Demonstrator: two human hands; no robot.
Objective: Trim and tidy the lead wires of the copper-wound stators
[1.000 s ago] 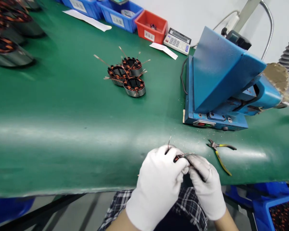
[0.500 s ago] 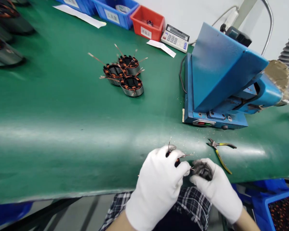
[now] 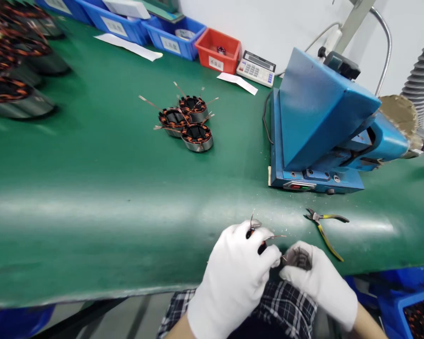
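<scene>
My left hand point(image 3: 233, 270), in a white glove, is wrapped around a motor stator point(image 3: 262, 247) just above the bench's front edge. Only bits of its black and copper windings show between the fingers, and thin wire leads point(image 3: 277, 236) stick out past them. My right hand point(image 3: 320, 280), also gloved, has its grey-stained fingers curled and pinched at a wire end point(image 3: 284, 258) beside the left fingertips. Its exact grip is partly hidden. Diagonal cutters point(image 3: 323, 226) with yellow-black handles lie spread on the bench beyond my right hand.
Several finished-looking stators point(image 3: 197, 136) stand grouped mid-bench, with larger stators point(image 3: 19, 101) at far left. A blue machine point(image 3: 318, 127) occupies the right. Behind are a red bin point(image 3: 217, 49), blue bins point(image 3: 173, 42) and a calculator point(image 3: 256, 68). A blue crate point(image 3: 394, 306) sits below, right.
The view has shifted slightly, so the bench things appear lower and further right. Both hands keep nearly the same pose, the right fingers staying at the wire end.
</scene>
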